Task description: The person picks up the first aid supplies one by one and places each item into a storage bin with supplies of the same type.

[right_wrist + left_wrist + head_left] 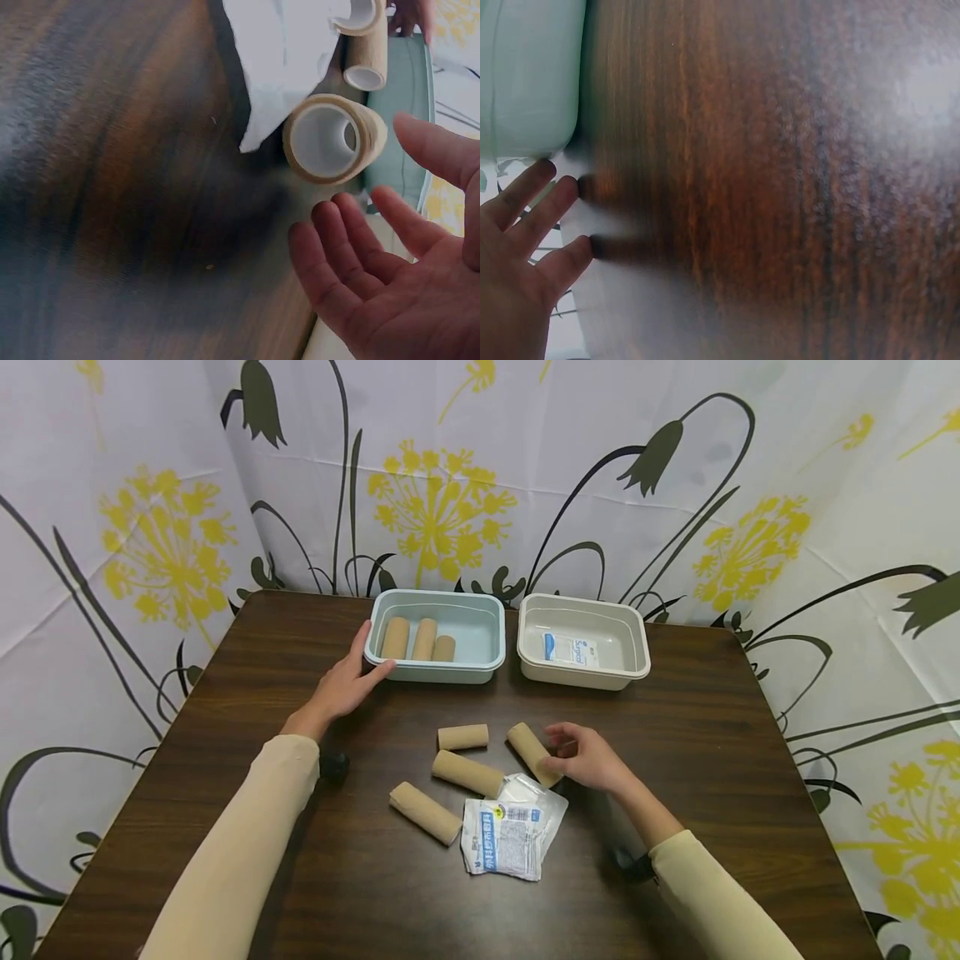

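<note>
**Right hand (588, 762) spread beside a brown, hollow cardboard tube (529, 748)**

Fingers and thumb stand apart, gripping nothing; the tube lies on the dark wood-grain table (337, 877) just past the fingertips, its near end by the thumb. Whether they touch cannot be told. The left hand (343, 687), fingers extended, rests at the left end of a pale blue rectangular plastic box (442, 673) containing three brown cardboard tubes (423, 639).

The left arm (240, 835) stretches farther forward, left hand (341, 687) splayed; the right arm (712, 881) angles inward, right hand (588, 758) with fingers (337, 244) loosely curved.
</note>
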`<action>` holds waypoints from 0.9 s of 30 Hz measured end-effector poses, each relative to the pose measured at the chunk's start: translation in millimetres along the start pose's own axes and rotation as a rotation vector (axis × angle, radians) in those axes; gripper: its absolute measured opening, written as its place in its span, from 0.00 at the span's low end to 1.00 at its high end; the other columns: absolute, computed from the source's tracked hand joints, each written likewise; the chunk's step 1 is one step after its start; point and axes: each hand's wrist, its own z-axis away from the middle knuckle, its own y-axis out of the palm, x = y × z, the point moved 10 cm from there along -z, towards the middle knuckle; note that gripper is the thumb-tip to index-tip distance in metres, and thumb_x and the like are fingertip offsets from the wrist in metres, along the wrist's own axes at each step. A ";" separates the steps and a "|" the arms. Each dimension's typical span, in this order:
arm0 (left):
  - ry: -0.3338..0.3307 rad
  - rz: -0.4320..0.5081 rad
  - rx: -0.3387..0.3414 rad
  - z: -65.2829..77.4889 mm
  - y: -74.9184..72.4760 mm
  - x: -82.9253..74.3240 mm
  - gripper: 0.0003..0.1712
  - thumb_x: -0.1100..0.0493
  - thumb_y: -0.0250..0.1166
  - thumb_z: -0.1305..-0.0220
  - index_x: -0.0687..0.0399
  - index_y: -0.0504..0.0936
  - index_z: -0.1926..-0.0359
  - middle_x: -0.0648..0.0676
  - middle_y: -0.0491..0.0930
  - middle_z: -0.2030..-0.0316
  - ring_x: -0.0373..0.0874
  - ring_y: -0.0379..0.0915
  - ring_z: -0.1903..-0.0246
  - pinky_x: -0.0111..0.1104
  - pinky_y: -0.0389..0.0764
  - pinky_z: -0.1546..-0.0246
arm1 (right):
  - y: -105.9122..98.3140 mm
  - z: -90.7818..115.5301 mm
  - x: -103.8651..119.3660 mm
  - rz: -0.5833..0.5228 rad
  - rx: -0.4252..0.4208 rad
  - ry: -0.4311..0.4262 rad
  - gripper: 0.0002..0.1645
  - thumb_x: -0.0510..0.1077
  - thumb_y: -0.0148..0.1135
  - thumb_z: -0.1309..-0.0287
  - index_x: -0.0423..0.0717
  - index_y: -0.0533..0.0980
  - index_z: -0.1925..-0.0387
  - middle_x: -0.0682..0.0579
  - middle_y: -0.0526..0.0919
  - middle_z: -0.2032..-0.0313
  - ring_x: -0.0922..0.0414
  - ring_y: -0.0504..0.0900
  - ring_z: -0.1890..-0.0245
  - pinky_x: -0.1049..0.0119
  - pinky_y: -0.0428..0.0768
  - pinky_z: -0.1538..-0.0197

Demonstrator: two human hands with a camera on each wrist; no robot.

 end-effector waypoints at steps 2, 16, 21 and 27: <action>-0.004 0.001 0.004 0.6 0.1 0.7 0.52 0.27 0.48 0.33 0.28 0.24 0.24 0.57 0.39 0.23 0.67 0.44 0.28 0.69 0.47 0.38 | 4.2 2.3 -0.1 0.030 0.011 -0.005 0.32 0.42 0.71 0.46 0.37 0.74 0.41 0.40 0.81 0.51 0.45 0.82 0.54 0.55 0.80 0.56; -0.007 0.012 0.000 0.7 -0.4 3.1 0.52 0.27 0.48 0.34 0.26 0.25 0.24 0.56 0.39 0.23 0.66 0.43 0.28 0.69 0.46 0.38 | 12.1 3.9 3.1 0.120 -0.004 -0.008 0.31 0.40 0.72 0.49 0.42 0.76 0.42 0.46 0.83 0.55 0.51 0.82 0.59 0.53 0.78 0.55; -0.002 0.010 0.001 1.1 -1.0 1.4 0.52 0.27 0.48 0.34 0.28 0.25 0.24 0.57 0.40 0.23 0.66 0.44 0.28 0.68 0.47 0.38 | 12.3 3.3 5.4 0.112 -0.007 -0.023 0.30 0.39 0.72 0.49 0.41 0.76 0.42 0.45 0.83 0.56 0.51 0.83 0.60 0.53 0.79 0.55; 0.002 0.012 -0.001 0.0 -0.1 2.0 0.52 0.27 0.48 0.34 0.28 0.25 0.24 0.57 0.40 0.23 0.66 0.44 0.28 0.68 0.47 0.38 | 11.6 3.2 5.9 0.112 -0.010 -0.031 0.30 0.38 0.72 0.49 0.42 0.76 0.42 0.46 0.83 0.56 0.51 0.83 0.60 0.53 0.79 0.55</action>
